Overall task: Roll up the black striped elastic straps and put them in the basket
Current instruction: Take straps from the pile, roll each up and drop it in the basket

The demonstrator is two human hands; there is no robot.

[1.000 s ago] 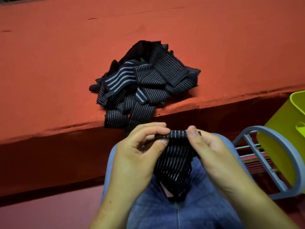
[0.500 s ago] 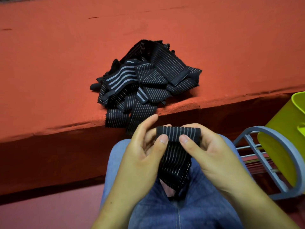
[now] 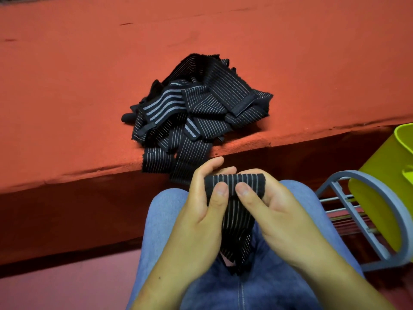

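L hand (image 3: 199, 211) & R hand (image 3: 281, 209) pinch part-rolled strap (image 3: 247, 179); basket (image 3: 377, 175) contents hidden.

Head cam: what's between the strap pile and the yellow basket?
Only bare red ledge between the strap pile and the yellow basket; no other object there, in the head view.

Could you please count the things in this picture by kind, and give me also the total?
Held strap: 1
Pile of loose straps: 1 (single straps in it cannot be counted)
Yellow-green basket: 1
Grey-blue rack: 1
Total: 4
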